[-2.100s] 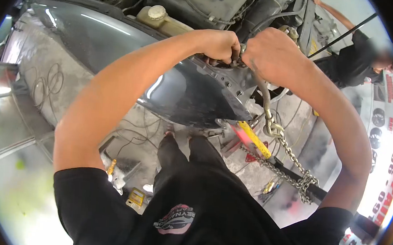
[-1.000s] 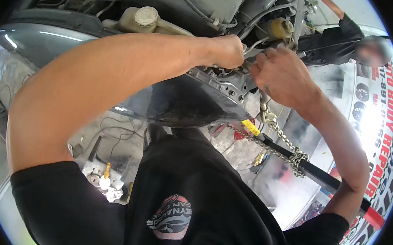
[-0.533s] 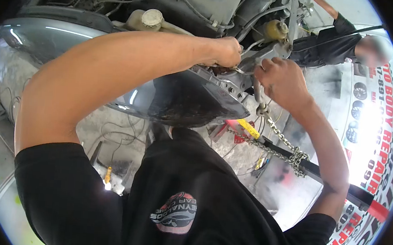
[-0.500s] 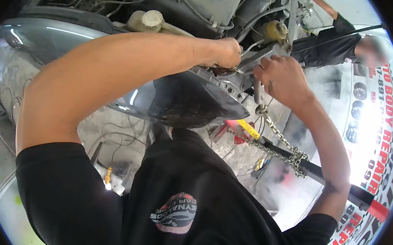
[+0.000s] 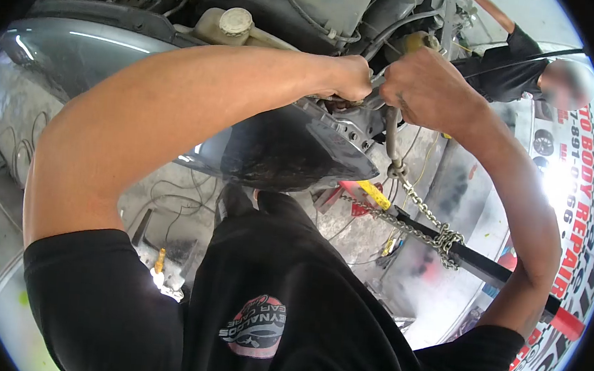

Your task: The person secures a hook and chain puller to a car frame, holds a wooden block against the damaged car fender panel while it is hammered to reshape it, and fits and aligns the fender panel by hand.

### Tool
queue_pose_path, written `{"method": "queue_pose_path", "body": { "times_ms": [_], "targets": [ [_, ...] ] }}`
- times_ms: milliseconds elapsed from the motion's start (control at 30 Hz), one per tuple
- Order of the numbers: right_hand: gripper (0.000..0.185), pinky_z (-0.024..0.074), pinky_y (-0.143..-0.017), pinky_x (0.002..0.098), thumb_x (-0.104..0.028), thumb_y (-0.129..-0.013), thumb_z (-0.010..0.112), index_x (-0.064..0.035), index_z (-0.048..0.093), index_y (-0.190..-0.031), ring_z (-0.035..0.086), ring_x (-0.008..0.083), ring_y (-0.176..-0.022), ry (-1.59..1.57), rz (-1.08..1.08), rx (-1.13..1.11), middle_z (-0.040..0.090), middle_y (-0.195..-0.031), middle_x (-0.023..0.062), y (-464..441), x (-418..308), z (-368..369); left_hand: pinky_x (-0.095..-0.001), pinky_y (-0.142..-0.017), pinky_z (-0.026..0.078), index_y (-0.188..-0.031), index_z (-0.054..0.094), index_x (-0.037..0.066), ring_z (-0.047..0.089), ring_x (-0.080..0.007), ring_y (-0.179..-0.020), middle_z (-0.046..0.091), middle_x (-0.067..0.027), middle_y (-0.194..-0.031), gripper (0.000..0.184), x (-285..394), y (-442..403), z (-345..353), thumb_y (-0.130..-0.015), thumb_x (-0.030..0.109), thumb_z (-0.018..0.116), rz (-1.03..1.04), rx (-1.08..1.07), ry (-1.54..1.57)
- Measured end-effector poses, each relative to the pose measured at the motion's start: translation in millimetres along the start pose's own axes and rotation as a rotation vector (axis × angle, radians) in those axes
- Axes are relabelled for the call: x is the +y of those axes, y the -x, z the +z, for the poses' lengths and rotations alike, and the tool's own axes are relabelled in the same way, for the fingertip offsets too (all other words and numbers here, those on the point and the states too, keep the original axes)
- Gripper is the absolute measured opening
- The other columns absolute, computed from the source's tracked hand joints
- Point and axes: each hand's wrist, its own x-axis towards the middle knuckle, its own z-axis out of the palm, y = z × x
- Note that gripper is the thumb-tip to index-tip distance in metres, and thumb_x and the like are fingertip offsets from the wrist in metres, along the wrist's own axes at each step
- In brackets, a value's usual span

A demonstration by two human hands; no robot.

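Observation:
My left hand (image 5: pixel 351 77) is closed at the front corner of the car's engine bay, above the bare metal edge (image 5: pixel 346 125). What its fingers hold is hidden. Close beside it, my right hand (image 5: pixel 424 84) is a fist, its knuckles facing my left hand. Whatever sits inside this fist cannot be made out. Right below it hangs a curved metal hook (image 5: pixel 392 133), whose upper end disappears behind the hand. A steel chain (image 5: pixel 423 207) runs from the hook's lower end to a black bar (image 5: pixel 481 262), where it is bunched up.
The dark fender (image 5: pixel 265 149) lies between my body and the engine bay. A reservoir with a white cap (image 5: pixel 236 21) stands left of my hands. Another person (image 5: pixel 508 69) is at the far right. Hoses (image 5: pixel 179 201) lie on the floor.
My right hand has moved up and turned into a fist facing my left hand, showing more of the hook below. My left hand has barely moved.

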Motion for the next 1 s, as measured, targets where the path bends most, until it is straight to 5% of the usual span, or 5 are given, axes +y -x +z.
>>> {"method": "queue_pose_path", "body": {
  "times_ms": [400,467,800,900,1000],
  "targets": [
    [0.006,0.0487,-0.062,0.0418,-0.012,-0.062,0.071,-0.0125,0.066,-0.058,0.066,0.0302,-0.070,-0.030,-0.076,-0.024,0.061,-0.061,0.0085,-19.9,-1.0,0.6,-0.0430,-0.073,0.051,-0.098,0.075,-0.004,0.070,-0.0272,-0.081,0.072,-0.0218,-0.093,0.020,-30.0,-19.7,7.2,-0.085,0.004,0.063,0.305,0.057,0.159],
    [0.005,0.0498,-0.063,0.0414,-0.013,-0.065,0.071,-0.0124,0.067,-0.061,0.067,0.0286,-0.071,-0.015,-0.039,0.007,0.062,-0.063,0.0071,-5.0,-9.4,8.4,-0.0356,-0.060,0.043,-0.087,0.072,0.001,0.053,-0.0130,-0.068,0.065,-0.0063,-0.076,0.009,-7.4,-6.4,-0.7,-0.089,0.008,0.066,-0.011,-0.030,0.032],
    [0.010,0.0530,-0.064,0.0399,-0.015,-0.074,0.066,-0.0171,0.070,-0.065,0.070,0.0260,-0.070,0.138,0.160,0.101,0.066,-0.066,0.0066,19.2,-35.1,23.7,-0.0357,-0.057,0.043,-0.081,0.070,0.002,0.053,-0.0137,-0.063,0.061,-0.0051,-0.068,0.010,-2.6,-2.3,7.2,-0.085,0.001,0.061,-0.046,0.097,0.056],
    [0.006,0.0515,-0.063,0.0404,-0.014,-0.071,0.068,-0.0143,0.069,-0.064,0.068,0.0279,-0.069,0.058,0.081,0.037,0.065,-0.066,0.0081,-1.7,-13.1,9.0,-0.0427,-0.075,0.053,-0.095,0.074,-0.001,0.070,-0.0288,-0.083,0.072,-0.0198,-0.088,0.019,-15.1,-14.2,9.4,-0.088,0.007,0.059,-0.068,0.050,-0.058],
    [0.006,0.0502,-0.063,0.0412,-0.014,-0.066,0.070,-0.0121,0.068,-0.061,0.067,0.0299,-0.069,-0.008,-0.008,-0.048,0.064,-0.064,0.0099,-18.4,0.7,1.4,-0.0448,-0.070,0.053,-0.093,0.074,-0.002,0.069,-0.0283,-0.074,0.070,-0.0199,-0.084,0.018,-28.0,-20.2,15.7,-0.089,0.007,0.059,0.289,0.095,0.090]
  ]
}}
